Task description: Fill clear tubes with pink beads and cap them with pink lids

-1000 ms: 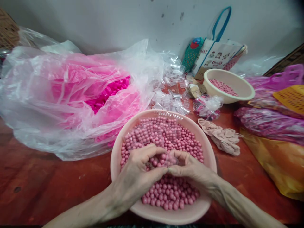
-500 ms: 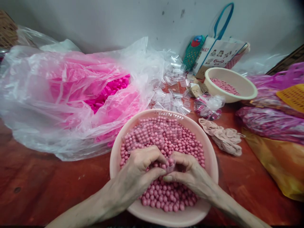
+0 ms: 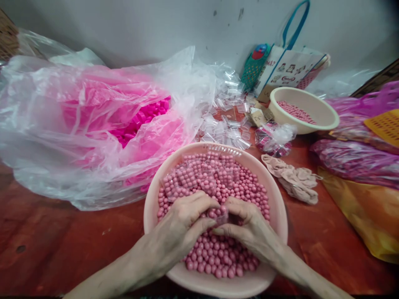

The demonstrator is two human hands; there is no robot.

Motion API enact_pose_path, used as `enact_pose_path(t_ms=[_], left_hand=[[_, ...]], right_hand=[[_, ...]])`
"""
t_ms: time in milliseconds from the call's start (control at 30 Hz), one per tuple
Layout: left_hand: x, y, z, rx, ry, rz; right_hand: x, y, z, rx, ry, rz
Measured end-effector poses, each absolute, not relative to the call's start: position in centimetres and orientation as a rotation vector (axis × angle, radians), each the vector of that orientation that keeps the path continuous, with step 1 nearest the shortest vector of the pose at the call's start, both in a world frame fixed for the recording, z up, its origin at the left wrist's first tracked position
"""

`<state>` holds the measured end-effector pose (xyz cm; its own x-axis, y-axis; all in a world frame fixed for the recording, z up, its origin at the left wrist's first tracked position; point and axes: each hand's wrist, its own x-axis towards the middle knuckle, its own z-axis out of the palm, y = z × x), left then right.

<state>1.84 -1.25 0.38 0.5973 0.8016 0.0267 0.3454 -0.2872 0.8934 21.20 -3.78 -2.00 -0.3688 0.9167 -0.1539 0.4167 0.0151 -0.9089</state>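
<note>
A pale pink basin (image 3: 153,207) full of loose pink balls (image 3: 215,259) stands in front of me. Over the balls, my left hand (image 3: 190,218) and my right hand (image 3: 246,220) meet at a small clear plastic case (image 3: 222,219) with some pink balls in it. Fingers and thumbs of both hands are closed round it, the left hand at its left side, the right hand at its right. Several filled clear cases (image 3: 188,176) lie on the balls at the back of the basin. My fingers partly hide the held case.
A large clear bag (image 3: 46,166) with bright pink pieces (image 3: 146,118) lies left. Behind are loose clear cases (image 3: 224,131) and a cream bowl (image 3: 333,120) of pink balls. Cloth gloves (image 3: 296,180), purple bundles (image 3: 355,162) and a yellow bag (image 3: 364,211) lie right.
The fingertips and the clear case have shifted slightly, and the case is tilted a little differently. Both hands keep hold of it over the basin.
</note>
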Motion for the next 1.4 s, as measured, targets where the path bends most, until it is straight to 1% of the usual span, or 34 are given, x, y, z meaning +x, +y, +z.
enact_pose_path(t_ms=[100,233,467,633,800,933,1033,1233,1333,1400], left_hand=[[1.8,-1.4,0.3,1.943,0.973,0.540],[1.7,-1.5,-0.2,2.027,1.033,0.547],[1.5,-1.6,-0.6,2.188,0.866,0.486],[1.1,-1.2,-0.4,2.038,0.880,0.383],[0.3,-1.3,0.2,1.876,1.002,0.389],[-0.7,-2.0,0.7,1.947,0.976,0.323],[-1.2,-2.5,0.7,2.089,0.922,0.395],[-1.3,-2.4,0.2,2.236,1.002,0.608],[-1.3,-2.0,-0.3,2.348,1.048,0.673],[-1.4,-1.6,-0.8,2.419,1.068,0.609]], right_hand=[[21.1,-3.8,-2.0,-1.382,-1.857,1.271],[21.1,-3.7,-2.1,-1.411,-1.866,1.161],[21.1,-3.7,-2.3,-1.386,-1.904,1.044],[21.0,-3.9,-2.5,-1.412,-1.960,1.092],[21.0,-3.7,-2.2,-1.443,-1.906,1.134],[20.8,-3.6,-1.9,-1.504,-1.869,1.132],[20.3,-3.5,-1.9,-1.480,-1.900,1.108],[18.9,-2.2,-3.5,-1.571,-2.081,0.782],[18.3,-1.6,-5.0,-1.561,-2.124,0.774],[18.0,-1.6,-5.5,-1.552,-2.159,0.765]])
